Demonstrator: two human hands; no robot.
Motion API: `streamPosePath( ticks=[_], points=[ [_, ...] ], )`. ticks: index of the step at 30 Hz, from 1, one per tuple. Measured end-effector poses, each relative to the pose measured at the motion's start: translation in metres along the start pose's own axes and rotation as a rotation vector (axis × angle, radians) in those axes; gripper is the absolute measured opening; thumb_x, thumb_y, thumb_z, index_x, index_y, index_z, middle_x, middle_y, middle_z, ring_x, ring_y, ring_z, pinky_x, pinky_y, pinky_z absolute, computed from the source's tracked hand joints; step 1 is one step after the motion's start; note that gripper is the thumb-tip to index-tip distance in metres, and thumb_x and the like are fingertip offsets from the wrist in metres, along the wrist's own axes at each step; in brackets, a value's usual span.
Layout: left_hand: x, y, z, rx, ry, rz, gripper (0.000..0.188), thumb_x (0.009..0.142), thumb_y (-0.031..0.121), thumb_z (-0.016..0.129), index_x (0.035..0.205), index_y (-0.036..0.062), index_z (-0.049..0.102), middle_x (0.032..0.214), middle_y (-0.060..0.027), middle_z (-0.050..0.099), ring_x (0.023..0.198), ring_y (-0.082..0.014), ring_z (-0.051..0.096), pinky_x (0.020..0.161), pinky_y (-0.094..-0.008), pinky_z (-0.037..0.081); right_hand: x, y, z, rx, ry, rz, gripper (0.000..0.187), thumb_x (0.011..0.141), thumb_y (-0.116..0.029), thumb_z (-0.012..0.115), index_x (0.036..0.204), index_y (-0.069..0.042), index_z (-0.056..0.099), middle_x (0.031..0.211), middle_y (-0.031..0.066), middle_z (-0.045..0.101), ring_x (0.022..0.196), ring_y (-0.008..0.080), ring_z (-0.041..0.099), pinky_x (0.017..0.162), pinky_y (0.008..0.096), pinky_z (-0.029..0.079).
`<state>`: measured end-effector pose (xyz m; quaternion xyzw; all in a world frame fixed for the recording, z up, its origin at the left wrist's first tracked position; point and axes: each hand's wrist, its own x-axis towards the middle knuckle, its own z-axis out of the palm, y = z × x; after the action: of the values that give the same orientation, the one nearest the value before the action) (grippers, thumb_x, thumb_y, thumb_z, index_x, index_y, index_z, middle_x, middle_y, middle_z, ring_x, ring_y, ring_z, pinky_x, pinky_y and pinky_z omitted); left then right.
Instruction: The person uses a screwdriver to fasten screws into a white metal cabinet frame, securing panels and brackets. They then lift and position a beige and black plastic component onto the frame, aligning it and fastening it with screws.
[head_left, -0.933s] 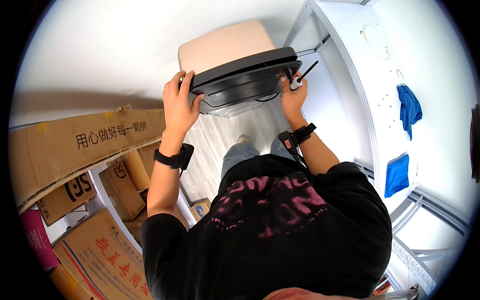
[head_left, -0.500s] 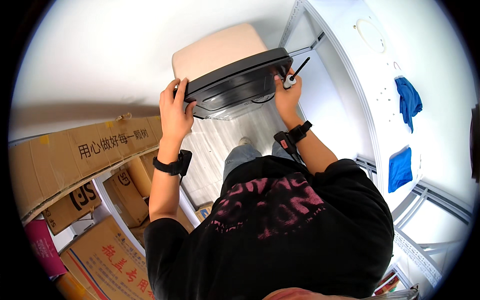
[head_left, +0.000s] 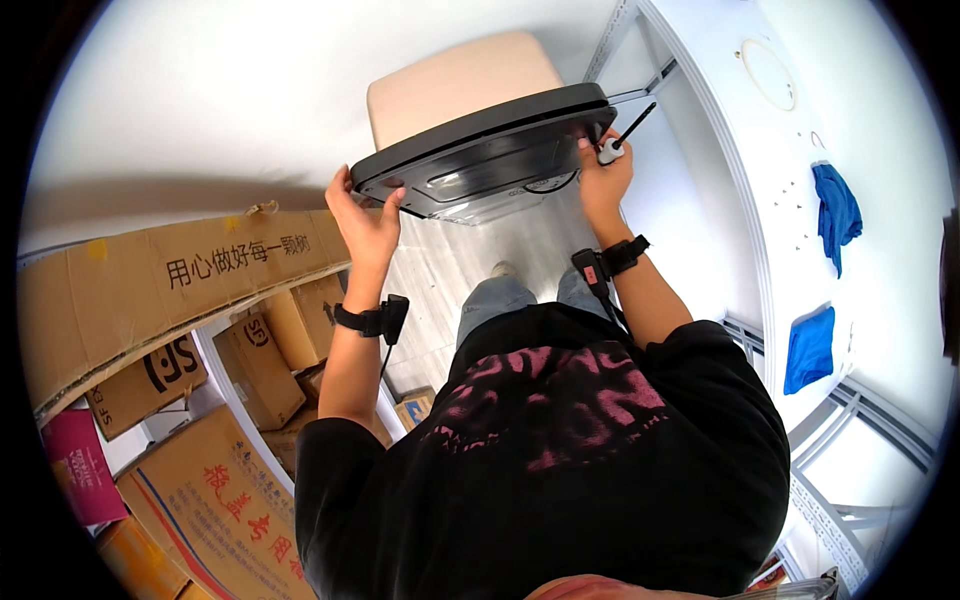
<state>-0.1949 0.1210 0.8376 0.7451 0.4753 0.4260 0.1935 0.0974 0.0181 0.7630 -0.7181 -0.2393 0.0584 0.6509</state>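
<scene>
In front of me is a bulky appliance-like object whose exact kind I cannot tell. It has a rounded beige body [head_left: 465, 85] and a glossy black panel [head_left: 480, 160] on the side facing me. My left hand [head_left: 365, 225] grips the panel's left end, thumb on the black face and fingers curled behind the rim. At the opposite end, my right hand [head_left: 607, 180] holds a screwdriver [head_left: 632, 130] with a pale grey handle, its dark shaft pointing up and right. That hand's thumb also presses against the panel's right end. Some of its fingers are hidden.
A long cardboard box [head_left: 190, 260] lies along the left, above shelves of brown cartons [head_left: 265, 370]. On the right stands a white metal-framed table [head_left: 765, 230] bearing small screws, a pale ring [head_left: 768, 75] and blue cloths [head_left: 838, 210]. Grey plank floor [head_left: 430, 280] shows below the panel.
The beige and black object has shifted right and slightly up in view, along with both hands. My left fingers have slid from the panel's top edge to its left end.
</scene>
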Motion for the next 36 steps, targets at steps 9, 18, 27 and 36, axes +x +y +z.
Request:
streamPosePath(
  ticks=[9, 18, 27, 36],
  points=[
    [-0.02, -0.02, 0.003, -0.079, 0.171, 0.033, 0.034, 0.079, 0.007, 0.071, 0.104, 0.0006, 0.049, 0.087, -0.0095, 0.057, 0.073, -0.0172, 0.061, 0.061, -0.0274, 0.053, 0.005, -0.014, -0.01, 0.11, -0.082, 0.065, 0.03, 0.077, -0.01, 0.074, 0.1, -0.001, 0.057, 0.084, 0.0046, 0.062, 0.072, 0.013, 0.057, 0.069, 0.0255, 0.047],
    [-0.021, -0.01, -0.004, -0.152, 0.144, -0.011, 0.021, 0.084, 0.004, 0.064, 0.101, -0.0003, 0.054, 0.094, -0.0053, 0.055, 0.081, -0.0125, 0.059, 0.067, -0.0244, 0.053, 0.01, -0.005, -0.026, 0.155, -0.154, 0.063, 0.022, 0.082, -0.012, 0.068, 0.098, 0.0, 0.058, 0.083, 0.0025, 0.061, 0.071, 0.0091, 0.055, 0.066, 0.0229, 0.044],
    [-0.023, -0.027, 0.005, -0.445, 0.216, -0.2, 0.013, 0.081, 0.002, 0.068, 0.089, -0.0009, 0.058, 0.086, -0.0044, 0.059, 0.074, -0.0083, 0.058, 0.066, -0.0218, 0.05, 0.011, 0.004, -0.029, 0.135, -0.147, 0.054, 0.018, 0.084, -0.012, 0.067, 0.094, 0.0, 0.058, 0.081, 0.0013, 0.059, 0.073, 0.0091, 0.054, 0.068, 0.0234, 0.044],
    [-0.028, -0.023, 0.002, -0.541, 0.204, -0.217, 0.013, 0.081, -0.002, 0.067, 0.09, -0.0012, 0.058, 0.083, -0.004, 0.06, 0.075, -0.0084, 0.059, 0.068, -0.0216, 0.05, 0.012, 0.003, -0.029, 0.122, -0.148, 0.049, 0.02, 0.083, -0.015, 0.068, 0.093, 0.0, 0.059, 0.08, 0.001, 0.059, 0.072, 0.0089, 0.052, 0.068, 0.024, 0.043]
  ],
)
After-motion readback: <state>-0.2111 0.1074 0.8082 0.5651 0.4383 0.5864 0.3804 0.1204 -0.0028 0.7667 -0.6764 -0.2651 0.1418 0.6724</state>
